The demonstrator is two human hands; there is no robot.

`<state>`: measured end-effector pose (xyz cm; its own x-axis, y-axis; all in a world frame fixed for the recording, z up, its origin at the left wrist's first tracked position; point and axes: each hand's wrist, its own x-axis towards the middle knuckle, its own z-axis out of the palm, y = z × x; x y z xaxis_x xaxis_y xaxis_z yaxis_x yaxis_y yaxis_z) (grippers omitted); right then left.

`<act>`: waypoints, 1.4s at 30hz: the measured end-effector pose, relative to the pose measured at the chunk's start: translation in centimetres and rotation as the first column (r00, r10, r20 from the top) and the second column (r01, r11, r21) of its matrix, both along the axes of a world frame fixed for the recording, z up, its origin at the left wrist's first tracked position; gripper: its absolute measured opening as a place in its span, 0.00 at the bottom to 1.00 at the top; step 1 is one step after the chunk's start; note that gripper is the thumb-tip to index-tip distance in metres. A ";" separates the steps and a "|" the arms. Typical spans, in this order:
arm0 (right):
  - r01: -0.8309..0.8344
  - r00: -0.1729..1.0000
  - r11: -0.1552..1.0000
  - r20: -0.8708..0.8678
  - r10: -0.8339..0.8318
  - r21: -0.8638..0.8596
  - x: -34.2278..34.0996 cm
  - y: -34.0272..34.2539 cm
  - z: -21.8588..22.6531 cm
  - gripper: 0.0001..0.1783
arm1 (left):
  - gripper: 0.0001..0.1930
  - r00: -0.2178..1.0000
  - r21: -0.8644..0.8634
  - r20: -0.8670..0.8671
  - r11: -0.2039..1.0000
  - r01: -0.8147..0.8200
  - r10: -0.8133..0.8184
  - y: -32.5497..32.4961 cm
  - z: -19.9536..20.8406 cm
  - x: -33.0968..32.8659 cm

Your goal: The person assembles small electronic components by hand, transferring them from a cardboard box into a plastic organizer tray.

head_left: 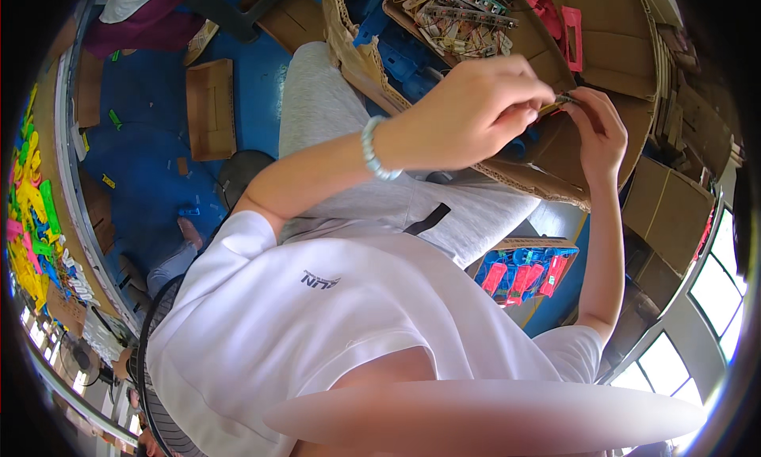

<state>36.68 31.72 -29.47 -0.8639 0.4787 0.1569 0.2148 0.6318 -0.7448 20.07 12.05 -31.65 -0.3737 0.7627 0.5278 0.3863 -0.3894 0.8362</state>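
Observation:
In front of me and to the right, both of my hands are raised above an open cardboard box and brought close together. My left hand (483, 112), with a pale beaded bracelet (369, 149) on its wrist, has its fingers curled in a pinch. Facing it, my right hand (600, 128) pinches a small dark piece (564, 99) between thumb and fingertips. That piece lies between the two hands, too small to name. Whether my left fingertips also grip it is hidden. Just beyond, a tray (412, 29) holds narrow circuit-board strips (468, 15) and tangled wired parts.
Blue plastic parts (408, 65) fill the box beside the tray, with pink parts (571, 38) farther right. Near my lap stands a carton (567, 247) of blue and pink pieces. A table at far left bears colourful plastic parts (32, 211). Another person's leg (170, 265) shows nearby.

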 end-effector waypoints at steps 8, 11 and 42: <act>-0.024 0.977 0.999 -0.214 0.017 -0.029 0.9 -5.5 2.2 0.09 | 0.11 0.992 0.008 -0.070 0.995 0.102 -0.101 1.5 0.2 0.9; -0.057 0.959 0.994 -0.282 0.028 -0.097 1.1 -5.6 1.6 0.09 | 0.10 0.990 -0.005 -0.106 0.996 0.092 -0.092 1.4 0.3 0.9; 0.449 0.737 0.824 -0.378 -0.560 -0.346 9.5 -2.3 -0.1 0.11 | 0.08 -0.150 -0.816 -0.525 0.446 0.368 -0.838 14.8 -21.1 2.8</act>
